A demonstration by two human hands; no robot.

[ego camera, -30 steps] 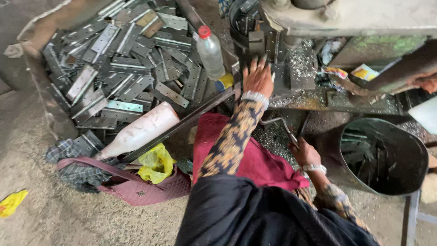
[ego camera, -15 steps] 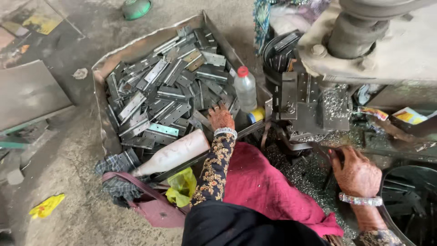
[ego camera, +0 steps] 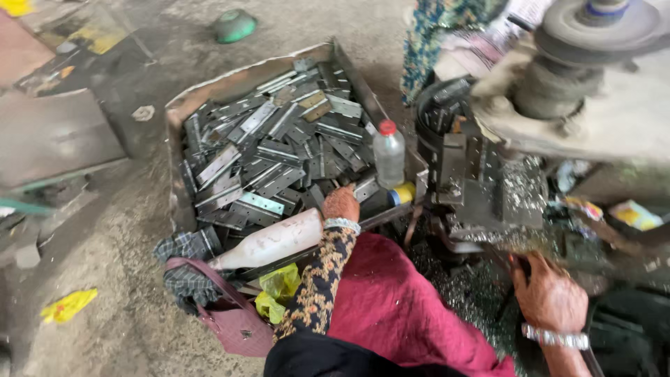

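Left hand is reaching down into the tray of flat metal plates, fingers hidden so can't tell if it's got one. Right hand looks clenched on a lever right of the tray, tray's full

You have a single view, from the camera on your head, looking steeply down and forward over your lap. It sits close: your left hand reaches into the open tray of flat grey metal plates at centre, your right hand lies at the lower right edge, and the grey press machine fills the upper right.
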